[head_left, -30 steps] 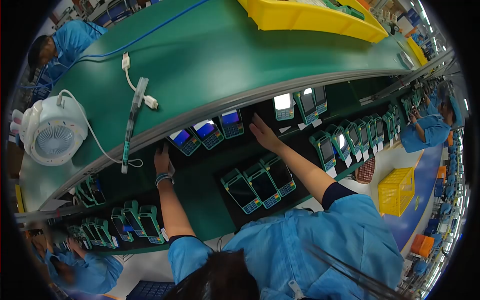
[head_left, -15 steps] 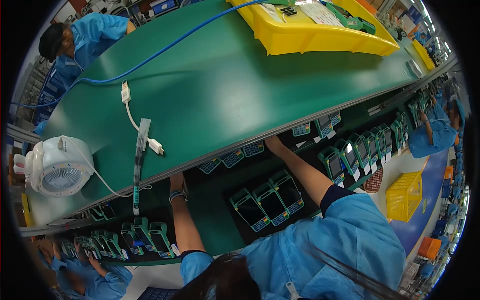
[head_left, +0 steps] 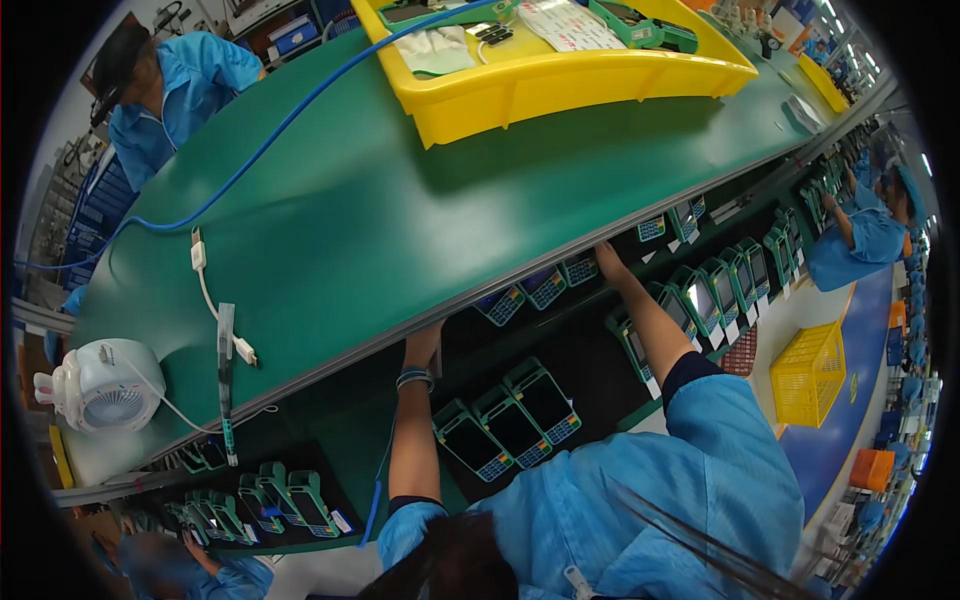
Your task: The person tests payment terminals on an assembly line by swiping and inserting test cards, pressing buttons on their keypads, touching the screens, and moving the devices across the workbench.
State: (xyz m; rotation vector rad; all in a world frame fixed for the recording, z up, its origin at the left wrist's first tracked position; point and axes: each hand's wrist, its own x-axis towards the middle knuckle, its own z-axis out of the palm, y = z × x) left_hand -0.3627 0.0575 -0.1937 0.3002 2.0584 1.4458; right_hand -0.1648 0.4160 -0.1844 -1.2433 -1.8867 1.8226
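Left hand (head_left: 423, 345): reaching below the front lip of the upper shelf (head_left: 330, 270); fingers disappearing behind it, so opening and hold cannot be told. Thin bands (head_left: 415, 377) circling the wrist. Right hand (head_left: 607, 262): also reaching in at the lip, fingertips hidden; opening and any hold unclear.

Between the hands, three near terminals (head_left: 545, 287), boxy, green-framed, keypads showing, are jutting from beneath the shelf, the right-most lying just beside the right hand. Below the shelf, three dark-screened terminals (head_left: 512, 425) are lying side by side on a matte black mat (head_left: 600, 385), over the smooth green tabletop (head_left: 345, 415).

Right of these, below the shelf, a row of terminals (head_left: 720, 290) is leaning, white paper slips poking out. On the glossy shelf: smooth-walled yellow plastic tray (head_left: 570, 85), short white cable (head_left: 206, 285), rounded white fan (head_left: 112, 390).
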